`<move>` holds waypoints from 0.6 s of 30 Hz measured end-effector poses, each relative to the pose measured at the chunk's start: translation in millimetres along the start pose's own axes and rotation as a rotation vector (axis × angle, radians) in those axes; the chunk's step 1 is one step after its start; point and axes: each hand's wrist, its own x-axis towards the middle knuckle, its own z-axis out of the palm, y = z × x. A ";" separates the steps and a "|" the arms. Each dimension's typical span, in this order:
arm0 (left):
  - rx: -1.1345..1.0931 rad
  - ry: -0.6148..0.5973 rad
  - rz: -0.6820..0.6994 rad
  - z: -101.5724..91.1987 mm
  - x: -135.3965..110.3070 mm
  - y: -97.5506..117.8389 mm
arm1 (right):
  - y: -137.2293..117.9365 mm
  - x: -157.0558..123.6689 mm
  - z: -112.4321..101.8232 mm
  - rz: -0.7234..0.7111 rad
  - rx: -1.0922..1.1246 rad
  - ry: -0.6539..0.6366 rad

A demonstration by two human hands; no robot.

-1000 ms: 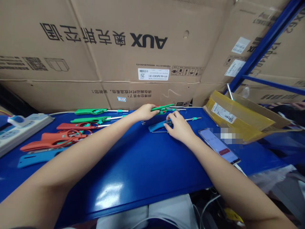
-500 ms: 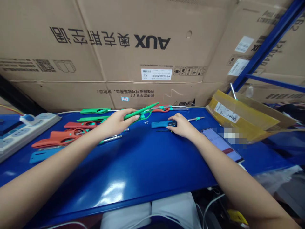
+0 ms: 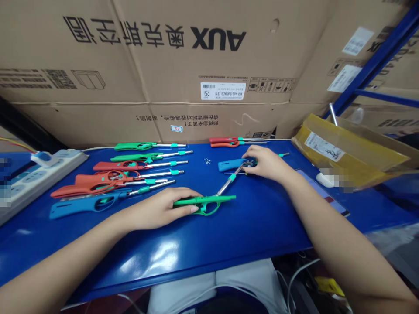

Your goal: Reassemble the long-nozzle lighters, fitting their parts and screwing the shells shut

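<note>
My left hand (image 3: 163, 207) is closed round a green gas lighter (image 3: 209, 200), tilted edge-on low above the blue table. A thin metal rod with a teal sleeve (image 3: 231, 178) runs from behind the lighter up to my right hand (image 3: 263, 163). Whether that rod is fixed to the green lighter I cannot tell. The thumb and fingers of my right hand are pinched at the rod's upper end, over the trigger-guard end of a blue gas lighter (image 3: 229, 165) lying on the table. The pinching fingers partly cover the blue lighter's guard and rod.
To the left lie several gas lighters, including an orange one (image 3: 94, 182) and a blue one (image 3: 85, 205), beside a white power strip (image 3: 29, 181). Two reddish lighters (image 3: 224, 141) lie at the back. On the right are a phone (image 3: 322, 192) and a taped carton (image 3: 353, 152).
My left hand has brought the green lighter down and towards me, away from the row on the left. The rod now shows between the hands. My right hand stays by the blue lighter.
</note>
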 end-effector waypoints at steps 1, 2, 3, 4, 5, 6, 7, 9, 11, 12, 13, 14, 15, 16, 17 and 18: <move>0.018 -0.016 0.028 2.1 0.3 -0.8 | 3.3 -1.1 -4.6 0.001 -0.018 0.002; 0.040 -0.020 0.053 4.3 0.4 -1.7 | 7.1 -2.1 -8.8 0.008 -0.038 0.007; 0.065 -0.014 0.070 6.7 0.4 -2.5 | 11.2 -2.9 -12.3 0.015 -0.054 0.004; 0.090 -0.007 0.083 9.1 0.3 -3.1 | 15.4 -3.6 -14.9 0.019 -0.065 -0.011; 0.115 0.005 0.096 11.6 0.3 -3.7 | 19.3 -4.1 -16.7 0.022 -0.072 -0.030; 0.140 0.020 0.108 13.9 0.4 -4.1 | 22.8 -4.5 -17.7 0.026 -0.078 -0.050; 0.162 0.035 0.116 16.0 0.5 -4.4 | 25.7 -4.8 -17.9 0.030 -0.081 -0.070; 0.203 0.069 0.121 19.1 1.0 -5.0 | 30.2 -5.2 -17.0 0.037 -0.092 -0.098; 0.234 0.096 0.123 20.4 1.4 -5.9 | 34.0 -5.7 -15.6 0.047 -0.113 -0.107; 0.245 0.102 0.126 20.4 1.6 -6.5 | 36.3 -6.0 -15.0 0.058 -0.127 -0.107; 0.251 0.102 0.131 20.2 1.8 -7.2 | 38.8 -6.5 -14.4 0.075 -0.143 -0.107; 0.254 0.099 0.142 19.7 1.9 -7.9 | 41.8 -7.1 -13.9 0.098 -0.158 -0.106; 0.252 0.092 0.156 19.2 2.1 -8.6 | 44.9 -7.7 -13.4 0.126 -0.174 -0.105; 0.248 0.079 0.174 18.7 2.2 -9.2 | 48.1 -8.2 -12.7 0.152 -0.188 -0.104; 0.245 0.061 0.190 18.3 2.2 -9.5 | 50.9 -8.6 -11.9 0.175 -0.199 -0.102; 0.242 0.040 0.207 18.0 2.2 -9.6 | 53.0 -8.8 -10.7 0.191 -0.205 -0.100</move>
